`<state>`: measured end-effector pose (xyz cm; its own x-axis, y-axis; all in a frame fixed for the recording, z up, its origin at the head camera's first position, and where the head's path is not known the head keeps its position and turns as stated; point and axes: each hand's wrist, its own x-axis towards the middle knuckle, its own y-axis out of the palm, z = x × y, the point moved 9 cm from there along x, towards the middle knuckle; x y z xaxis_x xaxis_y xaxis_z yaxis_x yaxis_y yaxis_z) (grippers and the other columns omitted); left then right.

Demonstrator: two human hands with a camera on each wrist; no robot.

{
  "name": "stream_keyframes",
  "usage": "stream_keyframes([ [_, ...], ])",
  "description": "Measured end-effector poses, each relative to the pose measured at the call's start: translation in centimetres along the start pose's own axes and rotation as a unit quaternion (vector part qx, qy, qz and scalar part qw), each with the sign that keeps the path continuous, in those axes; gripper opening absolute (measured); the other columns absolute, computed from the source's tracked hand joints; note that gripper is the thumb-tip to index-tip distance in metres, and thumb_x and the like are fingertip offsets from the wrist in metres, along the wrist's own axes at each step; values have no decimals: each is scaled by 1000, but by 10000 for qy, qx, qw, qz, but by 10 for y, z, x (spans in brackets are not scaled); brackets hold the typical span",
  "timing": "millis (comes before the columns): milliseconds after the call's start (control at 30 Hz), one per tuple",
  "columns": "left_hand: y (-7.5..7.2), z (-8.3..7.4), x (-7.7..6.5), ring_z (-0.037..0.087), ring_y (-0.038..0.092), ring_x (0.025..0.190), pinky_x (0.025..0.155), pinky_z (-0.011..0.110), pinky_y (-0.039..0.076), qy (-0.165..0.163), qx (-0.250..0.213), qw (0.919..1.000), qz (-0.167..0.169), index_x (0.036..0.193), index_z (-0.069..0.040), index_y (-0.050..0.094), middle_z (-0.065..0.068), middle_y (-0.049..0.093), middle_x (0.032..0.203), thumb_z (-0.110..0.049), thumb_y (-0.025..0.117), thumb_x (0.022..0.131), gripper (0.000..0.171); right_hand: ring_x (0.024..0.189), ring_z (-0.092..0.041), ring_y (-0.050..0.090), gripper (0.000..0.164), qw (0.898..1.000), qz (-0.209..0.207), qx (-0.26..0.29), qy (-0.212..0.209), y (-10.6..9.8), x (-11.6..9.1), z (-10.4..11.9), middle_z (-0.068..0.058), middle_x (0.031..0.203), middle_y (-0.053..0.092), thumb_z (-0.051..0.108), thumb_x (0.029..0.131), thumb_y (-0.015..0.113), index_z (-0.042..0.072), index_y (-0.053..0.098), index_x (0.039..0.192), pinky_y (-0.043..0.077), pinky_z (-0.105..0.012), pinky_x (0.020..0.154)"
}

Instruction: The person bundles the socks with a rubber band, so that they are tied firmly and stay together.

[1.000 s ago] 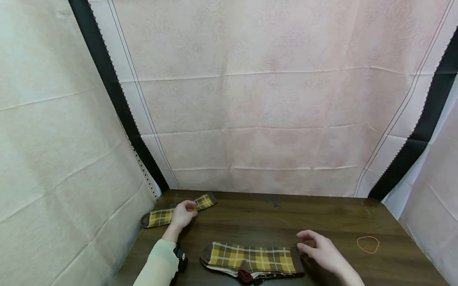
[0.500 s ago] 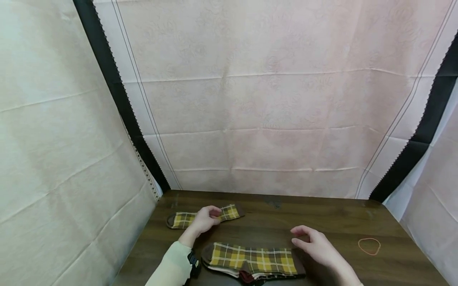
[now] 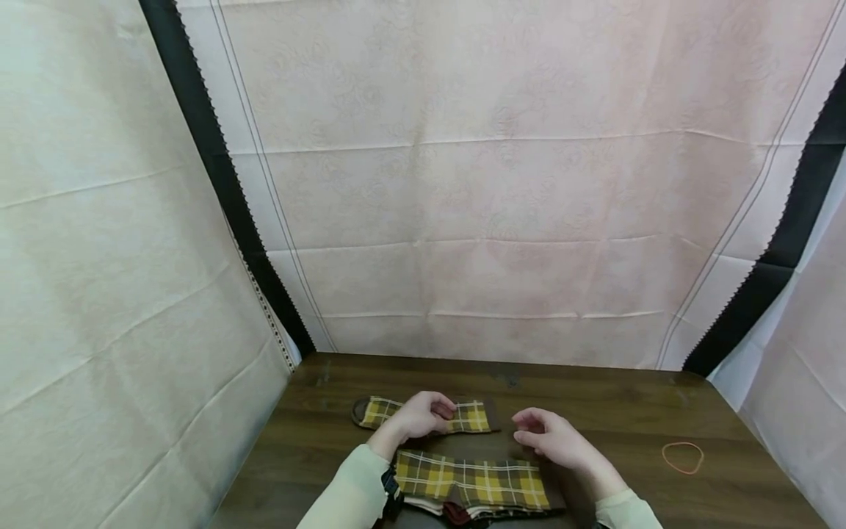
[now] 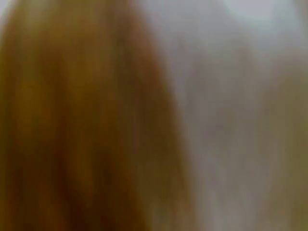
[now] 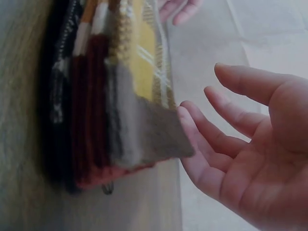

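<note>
My left hand [image 3: 418,416] holds a yellow and brown plaid sock [image 3: 472,417] near its middle, and the sock's brown cuff points right. In front of it on the table lies a stack of folded socks [image 3: 479,479], with the same plaid on top and dark red and black layers below. My right hand [image 3: 551,439] hovers with loosely bent fingers just right of the held sock's cuff, holding nothing. In the right wrist view the stack's layered edge [image 5: 91,110] stands beside my right fingers [image 5: 240,82]. The left wrist view is a brown and grey blur.
An orange rubber band [image 3: 682,443] lies on the right side of the brown wooden table [image 3: 615,397]. A pale patterned cloth [image 3: 502,220] hangs behind the table, with more cloth at both sides.
My left hand has carried the plaid sock rightward from the table's far left to just behind the stack. My right hand has moved a little left and away from me.
</note>
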<state>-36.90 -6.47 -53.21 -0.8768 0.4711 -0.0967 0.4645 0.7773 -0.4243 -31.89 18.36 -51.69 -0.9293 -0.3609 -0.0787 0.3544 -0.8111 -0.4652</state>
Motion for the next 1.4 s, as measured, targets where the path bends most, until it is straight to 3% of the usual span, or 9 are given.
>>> stream_keyframes([
  [267, 23, -8, 1, 26, 68, 105, 92, 48, 58, 167, -29, 9995, 256, 129, -1, 71, 13, 71, 120, 4, 73, 98, 32, 112, -30, 64, 45, 9980, -125, 473, 405, 8, 12, -17, -24, 129, 64, 11, 104, 71, -9, 57, 141, 60, -47, 82],
  [433, 31, -9, 2, 25, 68, 106, 94, 48, 58, 224, -160, 9992, 278, 129, -3, 71, 12, 71, 119, 3, 72, 99, 31, 118, -34, 64, 52, 9911, -417, 1029, 734, 9, 15, -25, -32, 141, 54, 8, 104, 69, -8, 50, 149, 61, -48, 87],
  [600, 34, -10, 1, 26, 69, 105, 93, 49, 58, 190, -316, 9991, 230, 127, -3, 72, 12, 72, 118, 5, 72, 98, 30, 114, -35, 67, 55, 9821, -557, 1518, 967, 9, 14, -27, -36, 148, 46, 7, 106, 66, -7, 45, 154, 61, -47, 87],
  [933, 36, -10, 1, 25, 69, 105, 93, 49, 58, 214, -343, 9989, 218, 127, -2, 71, 12, 72, 119, 5, 72, 98, 30, 103, -29, 68, 40, 9898, -415, 981, 949, 15, 16, -30, -16, 119, 68, 13, 107, 65, -6, 60, 142, 59, -44, 82],
  [1133, 34, -11, -1, 25, 68, 105, 93, 49, 58, 223, -240, 9993, 194, 127, -2, 72, 12, 72, 119, 5, 73, 98, 30, 99, -31, 72, 33, 9898, -456, 960, 947, 16, 21, -32, -18, 120, 68, 6, 109, 59, -9, 62, 138, 61, -47, 84],
  [1400, 35, -9, 0, 25, 68, 107, 94, 47, 58, 230, -188, 9994, 192, 127, -3, 72, 11, 73, 119, 4, 73, 98, 30, 92, -29, 73, 30, 9906, -605, 873, 867, 14, 22, -34, -17, 111, 69, 2, 107, 61, -10, 64, 134, 62, -44, 81],
])
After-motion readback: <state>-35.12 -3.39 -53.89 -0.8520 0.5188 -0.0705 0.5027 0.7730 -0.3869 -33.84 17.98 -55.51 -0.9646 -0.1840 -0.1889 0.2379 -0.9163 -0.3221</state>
